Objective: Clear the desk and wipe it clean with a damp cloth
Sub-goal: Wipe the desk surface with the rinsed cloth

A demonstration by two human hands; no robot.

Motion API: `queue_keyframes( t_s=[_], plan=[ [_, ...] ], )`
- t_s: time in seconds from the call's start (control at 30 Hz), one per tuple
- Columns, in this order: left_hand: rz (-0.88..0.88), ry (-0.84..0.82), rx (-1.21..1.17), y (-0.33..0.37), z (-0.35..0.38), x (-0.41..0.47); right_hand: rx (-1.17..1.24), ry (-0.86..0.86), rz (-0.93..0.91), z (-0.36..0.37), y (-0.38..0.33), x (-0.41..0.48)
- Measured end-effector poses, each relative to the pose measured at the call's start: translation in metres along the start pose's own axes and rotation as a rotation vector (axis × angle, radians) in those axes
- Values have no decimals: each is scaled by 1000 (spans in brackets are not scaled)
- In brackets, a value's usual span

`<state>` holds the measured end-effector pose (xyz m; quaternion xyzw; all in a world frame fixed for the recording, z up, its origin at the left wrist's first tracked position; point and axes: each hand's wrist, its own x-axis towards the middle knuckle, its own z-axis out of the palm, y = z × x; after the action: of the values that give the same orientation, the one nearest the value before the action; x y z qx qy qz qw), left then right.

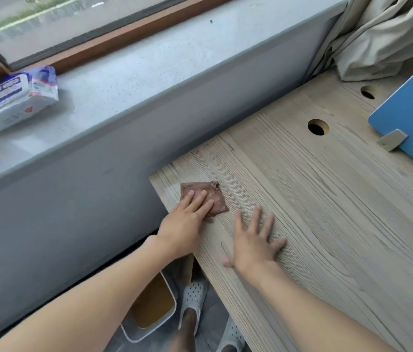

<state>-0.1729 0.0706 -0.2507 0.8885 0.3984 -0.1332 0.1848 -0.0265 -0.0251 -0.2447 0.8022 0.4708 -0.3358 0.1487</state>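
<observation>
One brown cloth (217, 199), folded flat and square, at the corner of the wooden surface (327, 212) by the wall (73, 199), left hand (185, 224) pressing it with straight fingers (198, 202), right hand (253, 241) flat beside it, fingers spread, two round holes (317, 127), one wipes pack (10, 97)

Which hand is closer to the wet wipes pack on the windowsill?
Left. The left hand presses the cloth at the desk corner, right of the pack; the right hand lies flat farther right.
</observation>
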Motion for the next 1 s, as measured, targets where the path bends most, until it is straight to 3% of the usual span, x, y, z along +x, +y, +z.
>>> queue_keyframes(
  t_s=[0.13, 0.3, 0.5, 0.73, 1.0],
  plan=[
    [-186, 26, -44, -21, -19, 33, -1, 2, -14, 1, 2, 2],
    [-127, 10, -7, -25, -15, 25, 5, -9, -17, -1, 0, 1],
    [-322, 60, -75, -46, -33, 53, 4, -16, -15, -1, 1, 3],
    [-212, 50, -2, -24, -1, -3, 17, -29, -12, -3, -2, 3],
    [-44, -60, 60, 10, -15, 10, 62, 18, -4, -17, 7, 4]
  ],
)
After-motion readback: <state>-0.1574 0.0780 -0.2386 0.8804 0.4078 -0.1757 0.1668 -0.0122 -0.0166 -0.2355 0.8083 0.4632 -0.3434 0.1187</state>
